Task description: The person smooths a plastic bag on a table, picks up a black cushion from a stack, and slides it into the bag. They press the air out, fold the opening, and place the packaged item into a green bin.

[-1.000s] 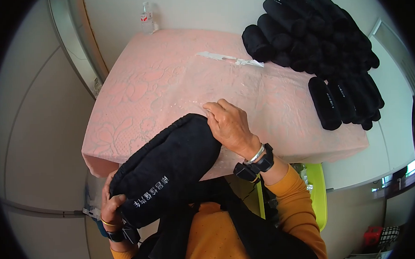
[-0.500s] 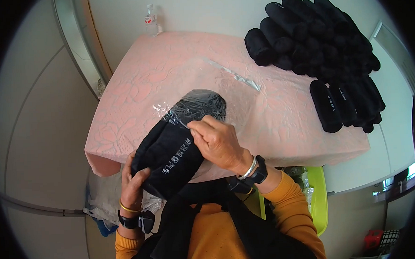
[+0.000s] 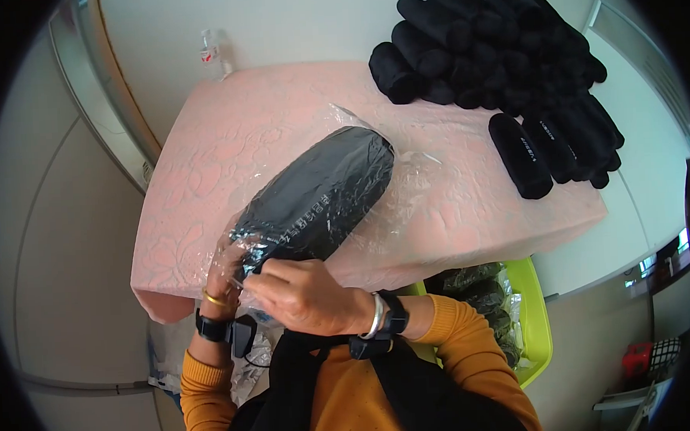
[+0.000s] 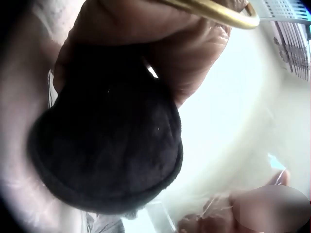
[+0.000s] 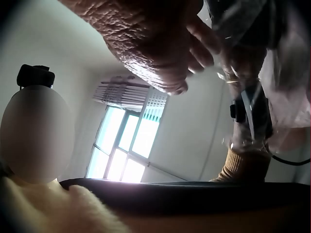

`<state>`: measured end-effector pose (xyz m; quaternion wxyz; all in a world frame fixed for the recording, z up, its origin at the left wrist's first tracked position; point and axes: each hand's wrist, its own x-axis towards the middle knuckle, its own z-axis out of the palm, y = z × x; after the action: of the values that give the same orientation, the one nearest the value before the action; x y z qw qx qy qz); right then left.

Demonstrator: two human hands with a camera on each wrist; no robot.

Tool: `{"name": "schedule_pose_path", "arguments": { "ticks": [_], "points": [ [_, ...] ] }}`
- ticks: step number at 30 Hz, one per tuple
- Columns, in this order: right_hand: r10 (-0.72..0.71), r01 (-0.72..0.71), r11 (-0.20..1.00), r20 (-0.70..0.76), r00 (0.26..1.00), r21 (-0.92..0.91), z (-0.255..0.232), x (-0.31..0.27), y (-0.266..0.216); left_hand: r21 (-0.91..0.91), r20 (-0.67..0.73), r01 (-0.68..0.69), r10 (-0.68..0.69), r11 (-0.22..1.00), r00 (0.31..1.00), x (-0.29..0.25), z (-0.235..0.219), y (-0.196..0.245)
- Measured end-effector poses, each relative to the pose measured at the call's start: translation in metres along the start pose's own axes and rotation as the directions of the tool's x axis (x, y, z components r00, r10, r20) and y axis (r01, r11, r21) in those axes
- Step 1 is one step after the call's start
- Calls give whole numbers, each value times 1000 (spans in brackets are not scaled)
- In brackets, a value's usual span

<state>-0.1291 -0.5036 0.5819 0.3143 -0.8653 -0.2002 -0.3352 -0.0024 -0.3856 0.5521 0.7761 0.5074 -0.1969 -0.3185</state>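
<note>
A black plush bolster pillow [image 3: 321, 189] with white lettering lies slantwise over the front of the table, covered by a clear plastic bag [image 3: 417, 183]. My left hand [image 3: 225, 261] grips the pillow's near end, and the bag's loose film wraps over that hand. In the left wrist view, thumb and fingers squeeze the dark pillow end [image 4: 109, 145] into a fold. My right hand [image 3: 302, 296] pinches the bag's edge beside the left hand. Thin film [image 5: 250, 141] hangs about the left wrist in the right wrist view.
A pink patterned cloth [image 3: 227, 155] covers the table. Many black bolsters [image 3: 476, 52] are piled at the back right, with a few more [image 3: 521, 158] in front. Below the table edge stands a lime-green bin [image 3: 536, 323] with bagged dark items. A bottle [image 3: 210, 56] stands at the back left.
The bag first lay flat on the table. Its film then covered the pillow's far end and now reaches the near end. My right hand has come back toward the left hand.
</note>
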Motion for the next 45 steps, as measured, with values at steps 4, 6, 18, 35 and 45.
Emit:
{"name": "schedule_pose_path", "arguments": {
  "ticks": [4,6,18,35,45],
  "points": [
    [-16,17,1000,94,995,-4,12,-9,9,285,117,-77,45,956,992,33,-26,-25],
    [-54,45,992,77,996,122,2,-9,7,405,194,-142,66,903,979,47,-37,-30],
    [134,-144,854,-57,989,-499,-178,-34,127,39,376,214,-213,976,902,111,-21,-6],
    [383,-216,803,202,902,-556,-189,-48,126,564,52,68,-117,823,992,89,-64,37],
    [251,-72,847,277,928,-526,-141,-39,133,583,761,-810,303,67,573,35,152,39]
  ]
}}
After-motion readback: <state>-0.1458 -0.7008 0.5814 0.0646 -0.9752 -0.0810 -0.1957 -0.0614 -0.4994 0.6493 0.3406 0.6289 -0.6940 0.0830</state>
